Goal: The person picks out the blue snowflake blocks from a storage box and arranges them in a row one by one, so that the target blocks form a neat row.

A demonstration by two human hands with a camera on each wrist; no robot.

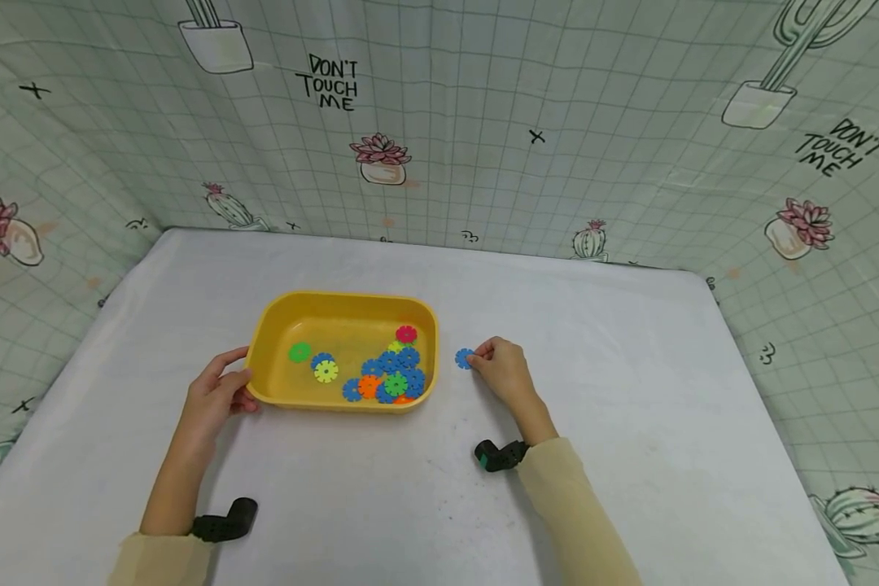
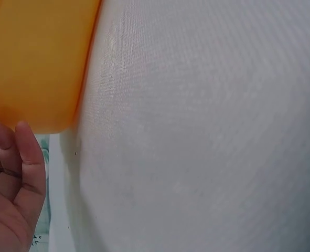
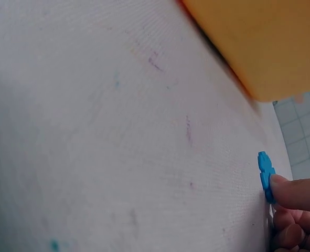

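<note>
A blue snowflake-shaped building disc [image 1: 464, 359] is pinched between the thumb and fingers of my right hand [image 1: 505, 373], just right of the yellow plastic tray [image 1: 344, 303]. In the right wrist view the same blue disc [image 3: 266, 176] stands tilted on edge under the thumb. At the tray's left end, my left hand [image 1: 216, 391] holds the rim, thumb and fingers about the corner. In the left wrist view the fingers [image 2: 31, 157] touch the tray's end wall [image 2: 44, 105]. Inside the tray, several discs, mostly blue, crowd the right side.
Apart from the heap, a green disc [image 1: 299, 352] and a yellow disc [image 1: 325, 372] over a blue one lie in the tray's left half. A white cloth [image 1: 630, 366] covers the table. Behind it hangs a patterned curtain [image 1: 469, 98].
</note>
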